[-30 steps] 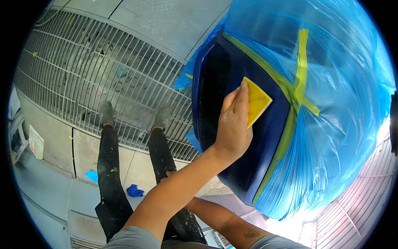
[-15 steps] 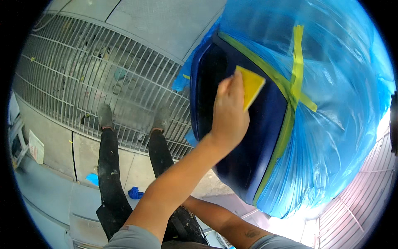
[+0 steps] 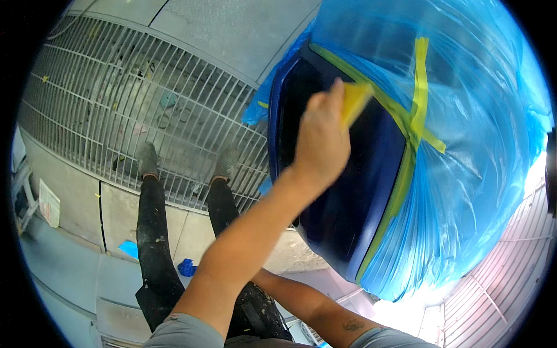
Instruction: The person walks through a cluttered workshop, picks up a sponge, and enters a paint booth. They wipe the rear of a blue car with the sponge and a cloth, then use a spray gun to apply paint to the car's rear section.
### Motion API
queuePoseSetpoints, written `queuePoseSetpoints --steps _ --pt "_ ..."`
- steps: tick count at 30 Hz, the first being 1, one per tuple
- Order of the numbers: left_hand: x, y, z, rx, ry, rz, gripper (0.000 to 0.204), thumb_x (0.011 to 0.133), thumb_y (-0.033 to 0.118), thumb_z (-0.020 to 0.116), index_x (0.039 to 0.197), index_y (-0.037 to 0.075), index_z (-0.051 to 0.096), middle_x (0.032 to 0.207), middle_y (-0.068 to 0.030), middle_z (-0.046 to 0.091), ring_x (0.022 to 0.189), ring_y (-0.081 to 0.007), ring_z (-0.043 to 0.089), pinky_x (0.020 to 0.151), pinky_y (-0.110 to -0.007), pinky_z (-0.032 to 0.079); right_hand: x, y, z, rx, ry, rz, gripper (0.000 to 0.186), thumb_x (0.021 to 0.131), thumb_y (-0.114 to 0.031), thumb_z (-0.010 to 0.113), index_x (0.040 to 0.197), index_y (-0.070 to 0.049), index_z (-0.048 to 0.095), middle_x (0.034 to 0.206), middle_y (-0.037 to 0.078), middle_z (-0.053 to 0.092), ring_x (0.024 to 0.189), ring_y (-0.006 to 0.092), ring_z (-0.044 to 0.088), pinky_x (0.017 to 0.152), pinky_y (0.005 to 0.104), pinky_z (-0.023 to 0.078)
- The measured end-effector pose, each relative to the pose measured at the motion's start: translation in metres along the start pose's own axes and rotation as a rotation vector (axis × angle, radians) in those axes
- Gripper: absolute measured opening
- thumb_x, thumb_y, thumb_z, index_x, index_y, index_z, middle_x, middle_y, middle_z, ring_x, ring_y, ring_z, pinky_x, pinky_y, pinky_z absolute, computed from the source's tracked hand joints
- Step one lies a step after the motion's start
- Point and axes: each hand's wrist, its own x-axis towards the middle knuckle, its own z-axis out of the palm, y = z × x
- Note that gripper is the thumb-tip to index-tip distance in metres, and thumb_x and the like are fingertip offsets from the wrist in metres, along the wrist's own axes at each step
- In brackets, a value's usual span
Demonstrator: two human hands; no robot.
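Observation:
My left hand (image 3: 322,136) is closed around a flat yellow pad (image 3: 355,101), with the fingers on its left side; both are slightly blurred. The pad is over the upper part of a glossy dark blue panel (image 3: 348,191); whether it touches the surface I cannot tell. Yellow-green masking tape (image 3: 400,180) runs along the panel's right edge. It borders the blue plastic sheeting (image 3: 476,174) that covers the large object beyond. My right forearm (image 3: 313,301) comes in from the lower right, its hand hidden behind my left forearm.
A metal floor grate (image 3: 116,98) lies under my shoes on the left. Crumpled blue scraps (image 3: 187,267) rest on the floor beside my leg. A pale sheet (image 3: 49,204) stands at the far left, and a ribbed light wall (image 3: 499,278) is at lower right.
My left hand and the yellow pad have moved slightly up the panel, and the pad has tilted. My right forearm stays in nearly the same place.

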Motion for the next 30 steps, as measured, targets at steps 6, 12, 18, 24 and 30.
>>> queuePoseSetpoints --steps 6,12,18,24,30 --pt "0.028 -0.02 -0.064 -0.999 0.158 -0.446 0.034 0.091 0.009 0.061 0.122 -0.004 0.057 0.104 -0.0064 0.065 0.095 -0.0155 0.061 0.087 -0.029 0.047 0.024 -0.064 -0.085 -0.07 -0.196 0.355 0.039 0.087 -0.035 0.053 0.108 -0.005 0.067 0.109 0.02 0.065 0.101 0.0364 0.061 0.089 0.0466 0.051" --pt "0.013 -0.036 -0.087 -1.367 0.129 -0.6 0.033 0.096 0.03 0.052 0.114 0.004 0.06 0.102 -0.0068 0.066 0.094 -0.0184 0.064 0.084 -0.034 0.05 0.022 -0.052 -0.06 -0.063 -0.137 0.322 0.041 0.083 -0.029 0.051 0.108 0.0 0.066 0.103 0.023 0.065 0.1 0.0378 0.061 0.09 0.0457 0.05" --pt "0.003 -0.058 -0.086 -1.214 0.013 -0.551 0.028 0.096 0.027 0.058 0.109 0.002 0.059 0.099 -0.0087 0.066 0.086 -0.0183 0.064 0.066 -0.031 0.051 0.019 -0.054 -0.055 -0.017 -0.003 0.325 0.039 0.081 -0.026 0.052 0.103 0.002 0.067 0.099 0.022 0.066 0.098 0.0382 0.061 0.088 0.0462 0.051" --pt "-0.004 -0.037 -0.085 -0.835 0.112 -0.52 0.022 0.084 -0.002 0.068 0.105 -0.001 0.062 0.099 -0.0093 0.067 0.083 -0.0144 0.064 0.072 -0.026 0.052 0.022 -0.065 -0.067 -0.01 -0.002 0.354 0.035 0.081 -0.025 0.052 0.097 0.002 0.067 0.098 0.023 0.066 0.096 0.0387 0.061 0.086 0.0469 0.051" --pt "-0.02 -0.026 -0.06 -0.745 0.061 -0.477 0.019 0.081 -0.004 0.072 0.099 -0.001 0.065 0.096 -0.0075 0.068 0.087 -0.0107 0.064 0.076 -0.025 0.051 0.022 -0.072 -0.087 0.035 -0.042 0.265 0.034 0.083 -0.03 0.056 0.1 -0.003 0.067 0.099 0.023 0.066 0.095 0.0381 0.062 0.084 0.0475 0.052"
